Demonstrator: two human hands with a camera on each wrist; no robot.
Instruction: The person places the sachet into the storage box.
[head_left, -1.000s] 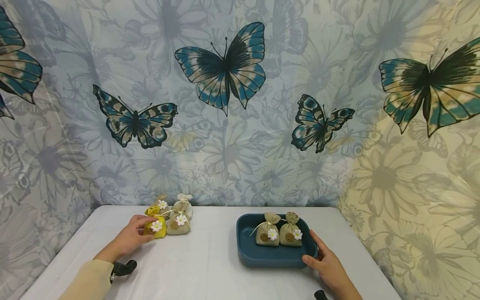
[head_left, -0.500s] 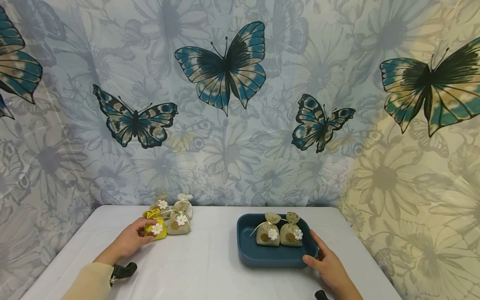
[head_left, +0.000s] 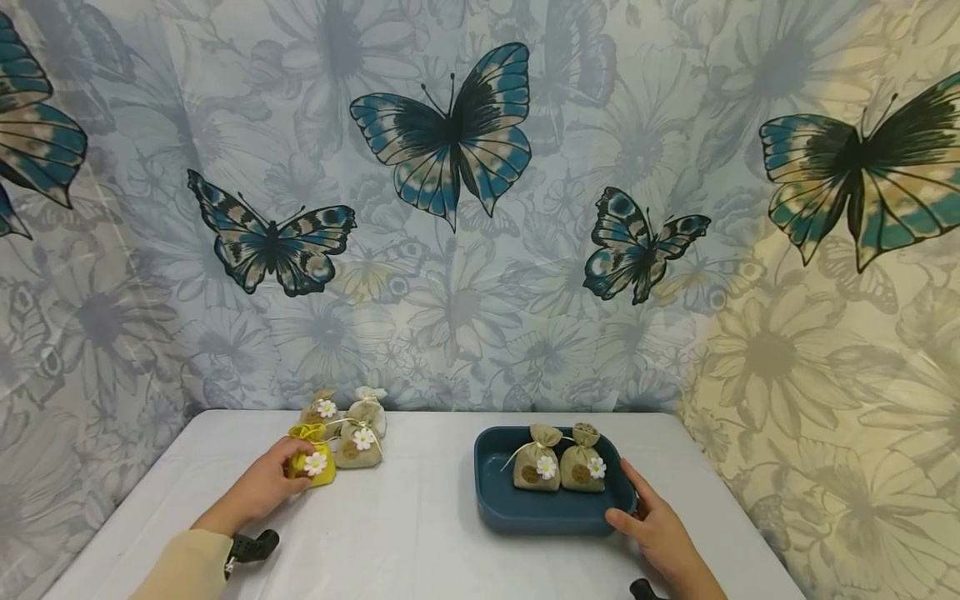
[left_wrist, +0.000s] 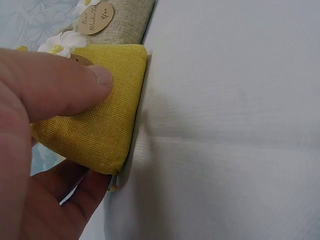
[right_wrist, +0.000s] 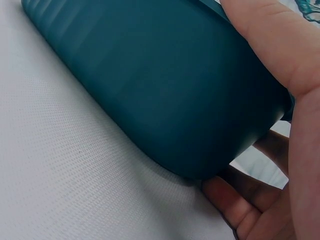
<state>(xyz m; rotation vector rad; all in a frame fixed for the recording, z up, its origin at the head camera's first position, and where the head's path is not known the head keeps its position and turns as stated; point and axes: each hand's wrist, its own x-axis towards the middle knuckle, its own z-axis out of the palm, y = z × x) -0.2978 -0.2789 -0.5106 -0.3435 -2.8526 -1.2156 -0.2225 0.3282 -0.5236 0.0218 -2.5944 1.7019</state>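
My left hand (head_left: pixel 261 485) pinches a yellow cloth drawstring sachet (head_left: pixel 323 478) with a white daisy on its front. In the left wrist view the thumb presses the sachet's face (left_wrist: pixel 112 130), and the other fingers reach behind and beneath it. The sachet leans a little, its lower edge close over the white cloth. At the right my right hand (head_left: pixel 660 533) holds the end of a dark blue rectangular tray (head_left: pixel 547 523), thumb near the rim and fingers round the side. Inside the tray, two beige sachets (head_left: pixel 536 457) with daisies stand side by side.
Behind the yellow sachet cluster a beige sachet (head_left: pixel 351 454), a paler patterned one (head_left: pixel 369 408) and a brownish one (head_left: pixel 312 410) at the back. White cloth (head_left: pixel 405 533) covers the table, whose far edge meets a butterfly-print backdrop (head_left: pixel 457 333).
The yellow sachet has shifted slightly toward me and tilted, away from the sachets behind it, with my left hand round its side. My right hand and the tray stay put.
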